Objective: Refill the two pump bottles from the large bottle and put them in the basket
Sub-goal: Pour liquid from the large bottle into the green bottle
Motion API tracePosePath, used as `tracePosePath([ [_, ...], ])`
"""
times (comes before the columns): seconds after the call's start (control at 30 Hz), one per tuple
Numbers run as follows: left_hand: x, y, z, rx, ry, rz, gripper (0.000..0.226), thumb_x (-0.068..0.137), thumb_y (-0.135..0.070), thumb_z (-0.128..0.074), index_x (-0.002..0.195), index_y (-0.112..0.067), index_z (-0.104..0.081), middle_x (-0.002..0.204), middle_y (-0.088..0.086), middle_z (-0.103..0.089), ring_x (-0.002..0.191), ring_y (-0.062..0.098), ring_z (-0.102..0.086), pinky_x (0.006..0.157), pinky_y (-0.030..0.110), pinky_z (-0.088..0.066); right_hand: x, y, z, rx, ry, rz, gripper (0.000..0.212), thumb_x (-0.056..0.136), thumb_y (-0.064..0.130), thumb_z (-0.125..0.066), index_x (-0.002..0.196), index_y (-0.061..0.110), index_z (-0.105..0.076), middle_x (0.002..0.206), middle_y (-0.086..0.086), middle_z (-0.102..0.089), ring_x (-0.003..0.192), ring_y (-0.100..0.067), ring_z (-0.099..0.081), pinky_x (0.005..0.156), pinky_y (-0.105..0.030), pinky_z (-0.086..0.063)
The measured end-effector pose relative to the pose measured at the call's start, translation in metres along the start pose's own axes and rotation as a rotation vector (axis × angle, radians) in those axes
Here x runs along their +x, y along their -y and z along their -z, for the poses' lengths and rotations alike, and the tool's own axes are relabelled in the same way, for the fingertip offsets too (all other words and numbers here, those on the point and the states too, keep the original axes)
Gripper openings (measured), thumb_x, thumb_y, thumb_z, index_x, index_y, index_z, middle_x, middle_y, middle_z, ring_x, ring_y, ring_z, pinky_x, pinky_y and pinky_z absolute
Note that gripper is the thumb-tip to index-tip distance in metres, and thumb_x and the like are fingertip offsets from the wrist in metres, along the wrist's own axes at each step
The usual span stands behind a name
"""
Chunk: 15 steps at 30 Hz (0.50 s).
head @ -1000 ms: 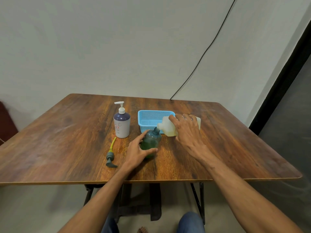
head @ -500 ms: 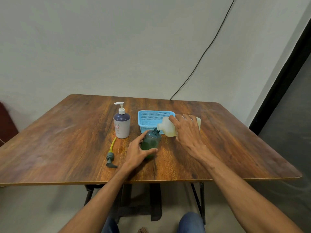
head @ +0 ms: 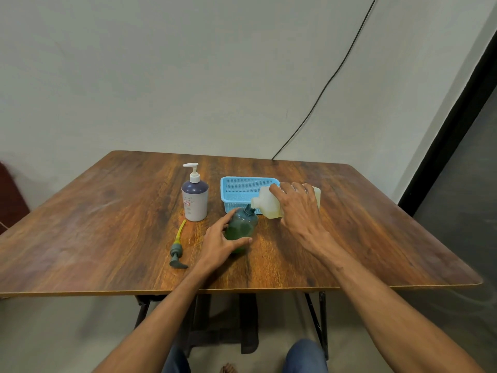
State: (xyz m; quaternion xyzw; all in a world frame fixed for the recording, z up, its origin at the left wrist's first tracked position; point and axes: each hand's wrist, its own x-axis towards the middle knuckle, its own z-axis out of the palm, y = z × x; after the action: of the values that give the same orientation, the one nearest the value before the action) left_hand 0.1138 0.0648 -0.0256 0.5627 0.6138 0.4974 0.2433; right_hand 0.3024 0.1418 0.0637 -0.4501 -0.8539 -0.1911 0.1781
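Nothing has visibly shifted over the last second: both hands hold the same pose. His left hand (head: 219, 244) curls around the round green pump bottle (head: 240, 228), which stands near the middle of the desk (head: 107, 224) with its pump off and its neck open. His right hand (head: 301, 208) grips the large pale bottle (head: 265, 205) from above, tipped on its side, its mouth just beside and above the green bottle's neck. Behind them, toward the far edge, sits the blue basket (head: 248, 179), partly hidden by the large bottle. A white and purple pump bottle (head: 195, 201) stands upright left of the basket, and the removed pump head (head: 177, 251) with its yellow tube lies flat nearer the front edge.
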Motion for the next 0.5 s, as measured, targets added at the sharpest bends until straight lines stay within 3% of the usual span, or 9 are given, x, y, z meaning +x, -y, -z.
tracePosePath([
  [0.37,0.0008,0.0016,0.0006,-0.011,0.011,-0.01,0.092,0.075,-0.032,-0.088,0.152,-0.024,-0.038,0.148,0.002,-0.053,0.126,0.01,-0.049,0.108,0.03,-0.042,-0.0003,-0.0002,0.0012,-0.009,0.01,0.0,0.074,0.065,0.01,-0.085,0.13,0.021,-0.053,0.127,-0.012,-0.063,0.113,-0.037,-0.058,0.102,-0.056,-0.039],
  [0.5,-0.0002,-0.0003,0.0008,-0.019,0.01,-0.014,0.092,0.075,-0.029,-0.088,0.152,-0.022,-0.039,0.144,0.001,-0.054,0.123,0.006,-0.048,0.102,0.023,-0.039,-0.0009,-0.0004,0.002,0.006,0.0,0.004,0.073,0.064,0.009,-0.085,0.129,0.02,-0.054,0.126,-0.013,-0.064,0.11,-0.038,-0.058,0.1,-0.056,-0.04],
])
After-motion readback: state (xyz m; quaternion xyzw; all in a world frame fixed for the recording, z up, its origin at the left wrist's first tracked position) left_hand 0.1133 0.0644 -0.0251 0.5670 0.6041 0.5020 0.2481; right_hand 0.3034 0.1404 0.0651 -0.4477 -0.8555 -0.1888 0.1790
